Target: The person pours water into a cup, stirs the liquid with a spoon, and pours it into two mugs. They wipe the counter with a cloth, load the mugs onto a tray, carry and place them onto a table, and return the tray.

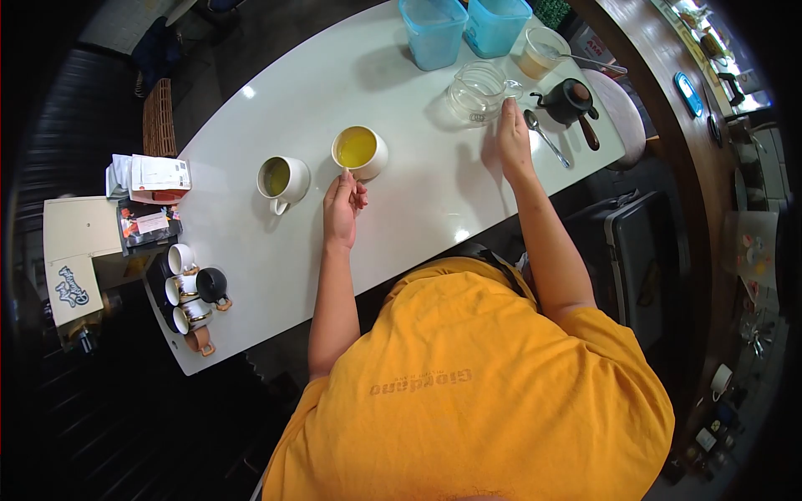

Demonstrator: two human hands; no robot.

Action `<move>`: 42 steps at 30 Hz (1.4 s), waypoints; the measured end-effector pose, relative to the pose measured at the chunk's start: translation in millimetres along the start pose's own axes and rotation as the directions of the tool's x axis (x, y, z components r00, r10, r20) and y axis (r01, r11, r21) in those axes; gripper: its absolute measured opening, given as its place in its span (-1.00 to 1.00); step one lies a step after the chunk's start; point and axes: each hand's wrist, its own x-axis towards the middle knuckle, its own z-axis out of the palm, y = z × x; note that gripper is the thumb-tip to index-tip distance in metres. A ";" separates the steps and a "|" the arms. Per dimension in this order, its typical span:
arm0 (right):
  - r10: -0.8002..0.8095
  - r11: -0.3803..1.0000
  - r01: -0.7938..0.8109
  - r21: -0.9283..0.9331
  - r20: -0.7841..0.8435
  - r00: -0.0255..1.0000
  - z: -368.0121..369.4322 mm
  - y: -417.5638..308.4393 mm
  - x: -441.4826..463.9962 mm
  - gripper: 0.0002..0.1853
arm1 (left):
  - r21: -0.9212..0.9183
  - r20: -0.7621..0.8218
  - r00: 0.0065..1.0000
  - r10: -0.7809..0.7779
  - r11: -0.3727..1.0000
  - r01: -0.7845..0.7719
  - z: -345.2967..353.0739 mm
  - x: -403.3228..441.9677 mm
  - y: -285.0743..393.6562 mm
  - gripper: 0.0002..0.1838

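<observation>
My left hand (341,209) has its fingers closed on the handle of a white cup (381,159) of yellow-green liquid, which stands on the white table (418,209). Just left of it is a second white cup (302,179) with a similar liquid, its handle toward me. On the right, my right hand (514,138) is beside a clear glass jug (478,96), fingers straight and pressed together; whether it touches the jug's handle is hard to tell. A spoon (547,139) and a black teapot (565,102) with a wooden handle lie to the right of this hand.
Two blue containers (433,37) and a plastic cup (543,54) with a spoon in it stand at the far side. Several small cups (194,288) are grouped at the left end, near papers (160,174). A dark case (643,250) is right of my body.
</observation>
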 end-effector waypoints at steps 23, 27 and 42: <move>-0.090 0.991 -0.022 -0.129 -0.798 0.596 -233.1 16.8 -209.0 -0.63 | 0.116 0.331 0.918 0.216 0.957 -0.267 80.4 -83.1 11.9 -0.83; -0.061 0.980 -0.139 -0.146 -0.873 0.484 -332.8 32.0 -210.9 -0.57 | 0.156 0.372 0.914 0.165 0.959 -0.237 138.0 -100.3 -10.6 -0.86; -0.582 0.509 -0.213 -0.834 -0.515 0.629 -515.9 114.8 -185.3 -0.59 | 0.268 0.393 0.919 0.033 0.952 -0.149 293.0 -161.3 -88.0 -0.90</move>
